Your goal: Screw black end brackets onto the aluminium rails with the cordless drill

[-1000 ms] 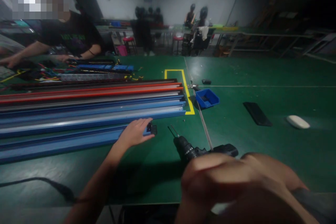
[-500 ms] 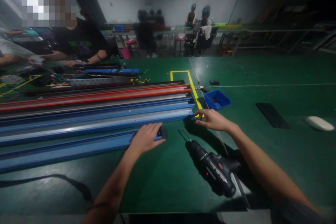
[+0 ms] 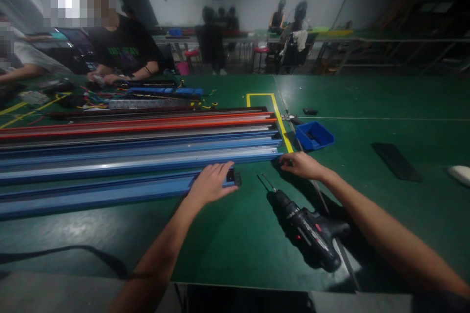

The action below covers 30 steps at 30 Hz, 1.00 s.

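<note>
My left hand [image 3: 210, 186] lies over the end of the nearest blue channel-shaped rail [image 3: 139, 194], its fingers across the top and thumb along the near side. A black end cap [image 3: 238, 179] sticks out past that hand. Farther off, my right hand [image 3: 303, 165] is at the right end of another blue rail [image 3: 176, 166]. Its fingers are bent together, and I cannot make out what is between them. Between my forearms a black cordless drill [image 3: 308, 230] rests on its side, its long bit pointing toward the rails.
Beyond my right hand stand a small blue bin [image 3: 323, 144] and a black tool. A dark flat slab [image 3: 396, 161] and a white object [image 3: 458, 175] lie rightward. Orange-edged rails [image 3: 147, 124] and wired parts fill the left side. A co-worker [image 3: 125, 49] sits across the table.
My right hand's fingers have drawn closer together at the end of the farther blue rail. My left hand stays on the nearest rail. The view has shifted slightly.
</note>
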Each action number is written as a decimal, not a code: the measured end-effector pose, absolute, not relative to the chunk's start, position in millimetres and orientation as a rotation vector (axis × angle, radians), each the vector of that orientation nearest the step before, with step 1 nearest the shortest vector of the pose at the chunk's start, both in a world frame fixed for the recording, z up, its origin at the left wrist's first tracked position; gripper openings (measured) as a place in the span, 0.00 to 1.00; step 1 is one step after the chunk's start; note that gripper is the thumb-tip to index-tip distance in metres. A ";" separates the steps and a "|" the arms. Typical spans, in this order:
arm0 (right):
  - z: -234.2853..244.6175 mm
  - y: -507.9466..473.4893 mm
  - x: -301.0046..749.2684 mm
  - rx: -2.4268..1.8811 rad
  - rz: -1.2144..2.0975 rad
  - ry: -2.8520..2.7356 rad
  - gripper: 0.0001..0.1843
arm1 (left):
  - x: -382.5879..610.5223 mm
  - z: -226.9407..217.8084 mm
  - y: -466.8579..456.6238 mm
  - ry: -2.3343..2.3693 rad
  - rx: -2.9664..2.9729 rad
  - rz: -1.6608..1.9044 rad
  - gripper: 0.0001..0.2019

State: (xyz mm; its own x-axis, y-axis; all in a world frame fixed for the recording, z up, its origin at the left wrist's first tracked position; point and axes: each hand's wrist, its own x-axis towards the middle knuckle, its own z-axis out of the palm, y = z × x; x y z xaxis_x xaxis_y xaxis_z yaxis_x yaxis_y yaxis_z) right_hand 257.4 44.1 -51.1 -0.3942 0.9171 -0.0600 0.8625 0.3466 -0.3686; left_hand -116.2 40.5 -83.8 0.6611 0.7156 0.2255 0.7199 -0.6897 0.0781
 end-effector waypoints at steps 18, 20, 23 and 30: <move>-60.3 39.9 215.7 -1.438 1.185 -2.043 0.13 | -116.3 -84.5 40.6 -1.196 -2.830 -0.358 0.39; -56.6 44.1 203.0 -1.463 1.371 -1.979 0.10 | -116.3 -84.9 40.8 -1.189 -2.834 -0.364 0.39; -51.0 56.6 188.1 -1.549 1.460 -2.015 0.05 | -116.3 -84.7 40.8 -1.189 -2.835 -0.379 0.39; -56.7 72.8 174.0 -1.550 1.574 -2.025 0.06 | -116.6 -82.7 39.8 -1.210 -2.821 -0.359 0.40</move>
